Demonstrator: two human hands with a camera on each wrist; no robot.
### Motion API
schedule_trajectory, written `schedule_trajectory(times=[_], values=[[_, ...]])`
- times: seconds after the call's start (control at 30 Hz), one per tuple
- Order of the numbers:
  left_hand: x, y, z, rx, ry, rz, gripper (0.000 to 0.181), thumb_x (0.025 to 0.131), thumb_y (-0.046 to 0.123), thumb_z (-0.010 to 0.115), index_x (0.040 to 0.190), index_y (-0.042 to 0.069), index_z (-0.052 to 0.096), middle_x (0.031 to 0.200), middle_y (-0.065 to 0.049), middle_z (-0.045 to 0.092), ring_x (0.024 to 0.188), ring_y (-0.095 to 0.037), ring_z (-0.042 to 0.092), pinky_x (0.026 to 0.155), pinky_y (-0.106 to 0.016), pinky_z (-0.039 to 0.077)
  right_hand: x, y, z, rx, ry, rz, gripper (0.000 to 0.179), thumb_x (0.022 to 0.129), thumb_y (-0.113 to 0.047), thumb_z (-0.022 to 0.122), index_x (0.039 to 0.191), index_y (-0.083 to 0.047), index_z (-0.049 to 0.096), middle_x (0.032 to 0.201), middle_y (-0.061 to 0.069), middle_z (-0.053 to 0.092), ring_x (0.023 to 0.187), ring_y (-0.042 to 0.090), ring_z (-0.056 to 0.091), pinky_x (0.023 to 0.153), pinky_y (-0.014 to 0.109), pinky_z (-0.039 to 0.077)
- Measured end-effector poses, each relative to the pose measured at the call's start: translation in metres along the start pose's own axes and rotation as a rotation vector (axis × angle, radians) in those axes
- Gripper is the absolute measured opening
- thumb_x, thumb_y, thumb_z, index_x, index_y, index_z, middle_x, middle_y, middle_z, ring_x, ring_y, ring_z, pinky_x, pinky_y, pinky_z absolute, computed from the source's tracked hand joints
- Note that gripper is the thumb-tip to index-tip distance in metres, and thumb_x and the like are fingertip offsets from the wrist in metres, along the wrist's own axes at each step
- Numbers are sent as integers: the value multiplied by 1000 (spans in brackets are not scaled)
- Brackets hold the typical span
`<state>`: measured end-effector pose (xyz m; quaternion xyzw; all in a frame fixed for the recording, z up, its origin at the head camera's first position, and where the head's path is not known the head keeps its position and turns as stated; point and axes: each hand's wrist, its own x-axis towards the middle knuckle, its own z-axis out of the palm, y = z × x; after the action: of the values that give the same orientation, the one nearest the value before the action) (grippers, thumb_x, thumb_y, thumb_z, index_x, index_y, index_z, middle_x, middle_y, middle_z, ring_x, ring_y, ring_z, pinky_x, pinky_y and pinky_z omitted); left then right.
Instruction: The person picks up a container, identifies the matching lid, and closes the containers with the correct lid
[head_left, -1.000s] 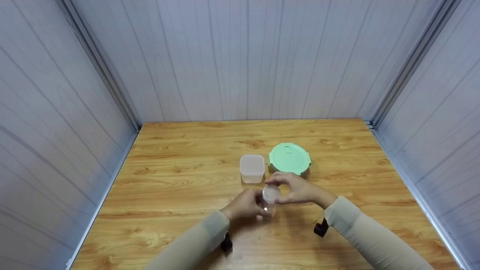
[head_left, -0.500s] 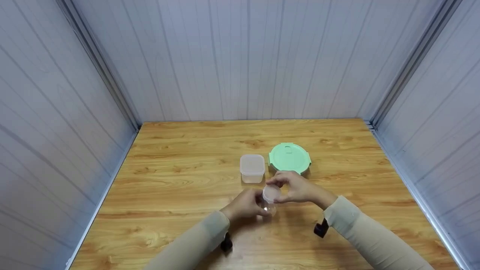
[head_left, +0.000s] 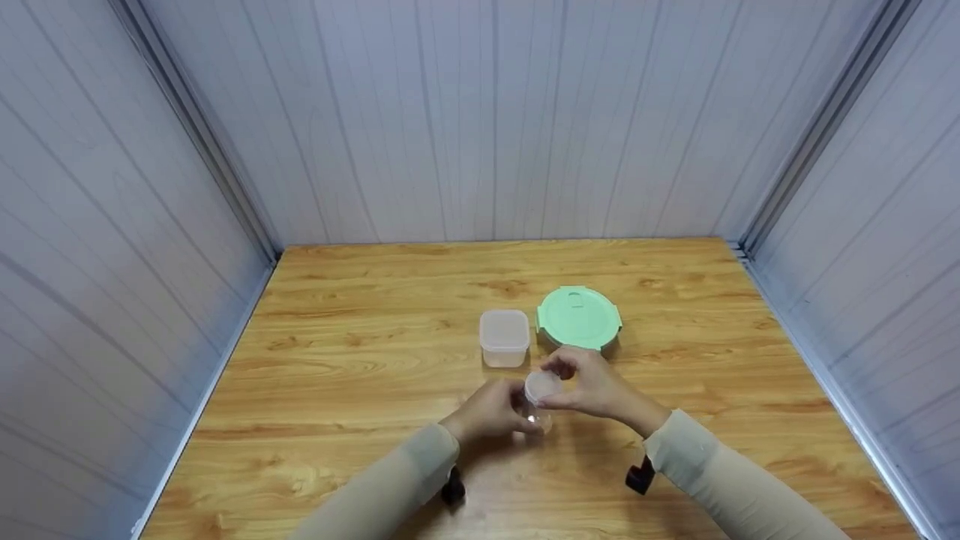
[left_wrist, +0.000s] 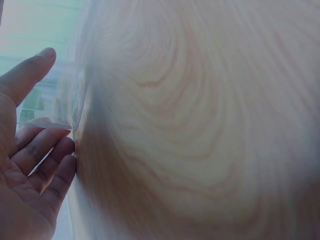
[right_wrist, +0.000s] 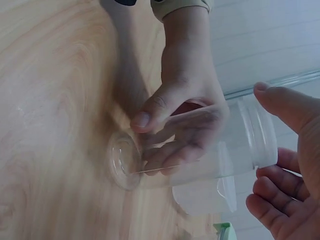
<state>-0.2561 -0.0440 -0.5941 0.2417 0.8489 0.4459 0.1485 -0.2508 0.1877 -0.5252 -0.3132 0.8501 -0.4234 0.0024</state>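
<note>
A clear jar (head_left: 539,420) with a whitish round lid (head_left: 542,385) stands upright on the table. My left hand (head_left: 487,410) grips the jar's body low down, thumb on the near side and fingers behind it. In the right wrist view, those fingers show through the transparent wall (right_wrist: 227,145). Around the lid's rim, my right hand (head_left: 600,388) holds it between thumb and fingers. The lid sits on the jar's mouth. Nothing can be seen inside the jar.
Behind the jar stands a square translucent container (head_left: 504,337) with its lid on. To its right is a round container with a mint-green lid (head_left: 577,318), close behind my right hand. Pale panel walls (head_left: 465,127) enclose the wooden table (head_left: 360,300) at the back and sides.
My right hand has turned on the lid: its wrist has moved slightly toward me and its fingers have shifted around the rim. My left hand and the jar stay in place.
</note>
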Motion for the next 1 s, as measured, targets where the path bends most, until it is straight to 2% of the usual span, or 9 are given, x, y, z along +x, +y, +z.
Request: schedule_trajectory(times=[0.1, 0.23, 0.37, 0.63, 0.83, 1.0], values=[[0, 0, -1, -4, -1, 8, 28, 80, 24, 98, 100, 20, 77, 87, -1, 73, 73, -3, 57, 68, -22, 49, -2, -1, 2, -7, 21, 27, 46, 79, -29, 99, 110, -6, 75, 101, 5, 75, 88, 11, 62, 78, 31, 55], [0, 1, -1, -4, -1, 26, 28, 81, 23, 98, 99, 19, 77, 83, 6, 68, 72, -2, 56, 67, -21, 47, -2, -3, 1, -16, 9, 41, 51, 79, -32, 100, 112, -4, 73, 101, 5, 74, 87, 10, 61, 78, 31, 56], [0, 1, 0, -6, 1, 39, 29, 81, 23, 98, 101, 18, 78, 82, 12, 65, 73, -1, 56, 68, -20, 47, 0, -3, -4, -7, -47, 15, 55, 82, -30, 98, 122, -1, 73, 106, 8, 74, 92, 12, 62, 84, 36, 57], [1, -1, 1, -28, -2, 22, 28, 82, 23, 97, 101, 17, 78, 88, 1, 72, 75, -2, 57, 70, -21, 49, 4, 2, -17, 51, -164, -75, 49, 90, -16, 88, 134, -2, 71, 122, 13, 74, 103, 20, 65, 95, 33, 55], [0, 2, 1, -8, -6, 3, 31, 81, 23, 98, 105, 18, 78, 89, 5, 73, 78, -2, 59, 72, -21, 49, 9, 5, -22, 87, -249, -129, 50, 87, -3, 79, 136, -1, 71, 127, 17, 72, 105, 25, 64, 97, 34, 56], [0, 3, 0, -2, -11, -7, 32, 82, 24, 97, 107, 17, 78, 89, 8, 71, 79, -3, 60, 74, -22, 50, 12, 5, -24, 91, -294, -118, 54, 83, -2, 76, 137, -3, 72, 127, 17, 71, 108, 22, 63, 98, 33, 55]])
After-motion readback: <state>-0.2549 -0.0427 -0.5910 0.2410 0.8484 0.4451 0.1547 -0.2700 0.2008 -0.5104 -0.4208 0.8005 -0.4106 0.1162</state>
